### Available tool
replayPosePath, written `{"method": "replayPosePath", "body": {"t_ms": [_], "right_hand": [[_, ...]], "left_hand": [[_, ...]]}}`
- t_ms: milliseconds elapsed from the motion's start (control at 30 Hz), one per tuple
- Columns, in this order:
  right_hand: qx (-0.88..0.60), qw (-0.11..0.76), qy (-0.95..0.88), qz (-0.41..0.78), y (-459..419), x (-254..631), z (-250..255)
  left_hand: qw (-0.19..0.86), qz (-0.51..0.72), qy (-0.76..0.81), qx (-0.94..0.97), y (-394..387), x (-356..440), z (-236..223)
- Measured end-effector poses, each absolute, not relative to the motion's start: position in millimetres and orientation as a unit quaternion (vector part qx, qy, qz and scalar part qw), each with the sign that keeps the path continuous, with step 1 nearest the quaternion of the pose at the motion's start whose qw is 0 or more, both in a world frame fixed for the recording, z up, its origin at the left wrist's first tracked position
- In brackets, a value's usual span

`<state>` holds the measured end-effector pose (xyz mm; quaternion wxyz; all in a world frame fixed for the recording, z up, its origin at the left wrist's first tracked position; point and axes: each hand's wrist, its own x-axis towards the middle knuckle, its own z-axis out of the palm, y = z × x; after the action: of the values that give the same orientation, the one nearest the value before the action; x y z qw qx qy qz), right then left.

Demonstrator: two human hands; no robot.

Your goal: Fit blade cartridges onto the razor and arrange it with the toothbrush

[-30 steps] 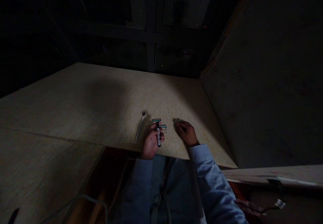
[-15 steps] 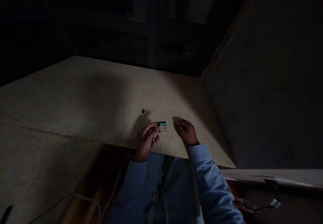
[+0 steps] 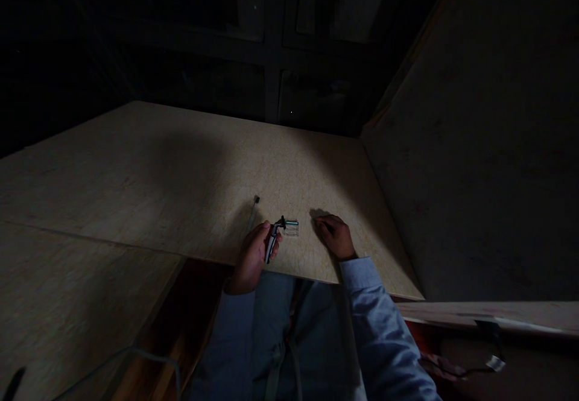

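Note:
My left hand (image 3: 254,256) is closed round the black-and-silver handle of a small tool (image 3: 272,243) near the table's front edge. Its angled dark head carries a teal bar pointing right. Just below that bar is a small clear, lined piece (image 3: 292,231); I cannot tell whether it is attached or lies on the table. My right hand (image 3: 333,235) rests on the table to the right, apart from the tool, with fingers curled in. What they hold, if anything, is hidden. A thin pale stick with a dark tip (image 3: 256,199) lies beyond my left hand, which partly covers it.
The pale speckled table (image 3: 280,160) meets a dark wall (image 3: 479,148) on the right and dark window frames (image 3: 272,81) behind. A grey cable (image 3: 136,349) runs at the lower left. A black cord with a white tag (image 3: 495,363) lies below the table at right.
My left hand has moved slightly left and turned, and more of the tool's handle and dark head now shows. The right hand has stayed in place.

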<state>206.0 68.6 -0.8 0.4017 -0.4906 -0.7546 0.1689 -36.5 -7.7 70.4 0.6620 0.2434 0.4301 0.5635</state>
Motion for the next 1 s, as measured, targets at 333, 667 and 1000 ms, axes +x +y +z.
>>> {"method": "replayPosePath", "body": {"t_ms": [333, 667, 1000], "right_hand": [[-0.496, 0.397, -0.755, 0.163, 69, 205, -2], [-0.489, 0.417, -0.743, 0.186, 66, 204, 3], [-0.400, 0.460, -0.582, 0.538, 48, 188, 20]], "left_hand": [[0.705, 0.537, 0.387, 0.255, -14, -31, 75], [0.692, 0.524, 0.416, 0.272, -14, -30, 69], [0.676, 0.519, 0.441, 0.280, -6, -25, 52]]}}
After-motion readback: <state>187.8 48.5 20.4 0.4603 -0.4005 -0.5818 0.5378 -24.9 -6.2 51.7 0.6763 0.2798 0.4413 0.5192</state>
